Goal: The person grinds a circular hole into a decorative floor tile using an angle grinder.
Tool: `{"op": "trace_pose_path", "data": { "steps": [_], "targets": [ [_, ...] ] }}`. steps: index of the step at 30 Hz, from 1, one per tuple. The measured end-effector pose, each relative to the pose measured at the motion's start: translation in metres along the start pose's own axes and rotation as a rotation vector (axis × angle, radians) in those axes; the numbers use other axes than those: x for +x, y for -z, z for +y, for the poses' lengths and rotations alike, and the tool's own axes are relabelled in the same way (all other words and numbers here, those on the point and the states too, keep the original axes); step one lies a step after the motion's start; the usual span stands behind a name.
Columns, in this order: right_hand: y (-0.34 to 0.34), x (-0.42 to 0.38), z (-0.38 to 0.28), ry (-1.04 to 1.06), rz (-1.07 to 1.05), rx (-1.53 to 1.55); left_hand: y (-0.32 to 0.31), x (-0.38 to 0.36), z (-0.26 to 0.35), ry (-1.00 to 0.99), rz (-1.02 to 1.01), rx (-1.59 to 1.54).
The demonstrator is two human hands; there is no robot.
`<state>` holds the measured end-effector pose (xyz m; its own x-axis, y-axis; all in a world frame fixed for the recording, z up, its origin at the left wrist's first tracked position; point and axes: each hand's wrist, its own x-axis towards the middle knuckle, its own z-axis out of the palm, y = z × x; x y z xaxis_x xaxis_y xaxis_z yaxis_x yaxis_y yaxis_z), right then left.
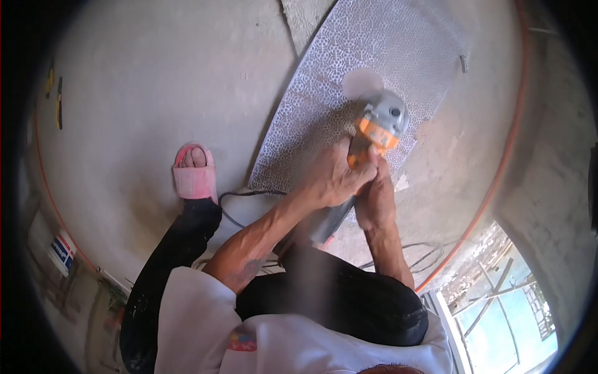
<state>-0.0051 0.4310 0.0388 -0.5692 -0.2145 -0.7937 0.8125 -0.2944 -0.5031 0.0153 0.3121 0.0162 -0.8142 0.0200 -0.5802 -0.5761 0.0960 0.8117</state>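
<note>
A white shirt (299, 343) and black trousers (330, 293) lay nearest. Beyond them, the left hand (339, 181) and right hand (375, 202) had their fingers curled closed around 1 orange-and-grey angle grinder (378, 124). Its blurred disc (361, 83) was over a patterned sheet (317, 106) on the floor (149, 81); contact could not be told. Left of the sheet, 1 foot wore a pink slipper (195, 181). 2 yellow-and-black tools (60, 105) lay farther left.

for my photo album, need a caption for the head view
Left hand and right hand grip a grinder over a patterned sheet.
</note>
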Motion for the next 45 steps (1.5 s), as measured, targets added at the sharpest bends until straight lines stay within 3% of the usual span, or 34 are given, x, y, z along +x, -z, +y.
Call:
{"op": "trace_pose_path", "data": {
  "steps": [16,22,25,28,32,34,36,37,39,45],
  "targets": [
    [-0.005,0.001,0.012,0.025,0.025,0.030,0.018,0.000,0.014,0.027,-0.079,0.065],
    [0.001,0.010,0.008,-0.001,-0.022,0.021,0.013,0.007,0.015,0.055,-0.011,0.069],
    [-0.010,0.002,0.013,0.037,0.066,0.047,0.011,0.004,0.002,-0.113,0.023,0.119],
    [0.004,0.014,0.009,-0.002,-0.075,-0.018,0.010,0.006,0.009,0.032,0.028,0.035],
    [0.000,0.008,0.018,0.039,0.052,0.051,0.012,0.009,0.009,-0.017,0.011,0.097],
    [0.001,0.014,0.016,0.020,-0.019,0.027,0.010,0.008,0.002,-0.081,0.051,0.106],
    [0.011,0.023,0.014,-0.004,-0.105,-0.014,0.013,0.006,0.008,0.036,0.000,0.092],
    [0.010,0.018,0.015,0.005,-0.060,0.007,0.016,0.008,0.016,0.082,-0.029,0.091],
    [-0.002,0.014,0.016,0.026,-0.005,0.037,0.017,0.011,0.013,-0.006,0.003,0.075],
    [0.000,0.017,0.016,0.012,-0.083,0.047,0.019,0.007,0.016,0.024,-0.009,0.052]
  ]
}}
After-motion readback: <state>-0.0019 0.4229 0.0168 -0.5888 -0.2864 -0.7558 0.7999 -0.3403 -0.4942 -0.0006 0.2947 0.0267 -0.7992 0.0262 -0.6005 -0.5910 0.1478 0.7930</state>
